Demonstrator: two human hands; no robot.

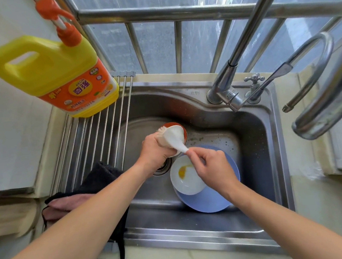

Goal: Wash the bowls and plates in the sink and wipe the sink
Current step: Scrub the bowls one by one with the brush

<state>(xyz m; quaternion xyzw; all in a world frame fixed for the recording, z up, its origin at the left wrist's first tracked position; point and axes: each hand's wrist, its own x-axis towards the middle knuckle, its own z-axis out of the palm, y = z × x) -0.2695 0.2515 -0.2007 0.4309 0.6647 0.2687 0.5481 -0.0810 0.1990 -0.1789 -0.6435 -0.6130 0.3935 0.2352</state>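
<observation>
Presently, contents of the sink and its surround:

Sink [255, 134]: steel basin holding every dish; stamped characters on the far rim by the tap are too small to read.
Blue plate [223, 199]: lies flat on the basin floor toward the near right corner, serving as a base for the dish above it.
White bowl [188, 181]: sits on the blue plate's left part, mouth up, yellow residue inside; judged not yet washed.
Red bowl [183, 129]: near the middle of the basin floor, mostly hidden behind the brush.
Brush [173, 136]: white, held above the red bowl, bristle end left, tapered handle pointing right.
Left hand [157, 151]: fingers clenched round the brush head, apparently steadying it.
Right hand [215, 169]: fingertips pinch the handle tip, over the white bowl; probably taking the brush over or adjusting it.
Drain [162, 169]: below the left wrist, partly covered.
Tap [239, 51]: far right edge; no water seen running.
Rack [103, 123]: steel rods across the sink's left edge, presumably for draining.
Detergent bottle [58, 77]: yellow, orange pump, at the rack's far end; label reads "KEON" above large Chinese characters.
Dark cloth [100, 177]: draped over the near left edge, handy for wiping.
</observation>
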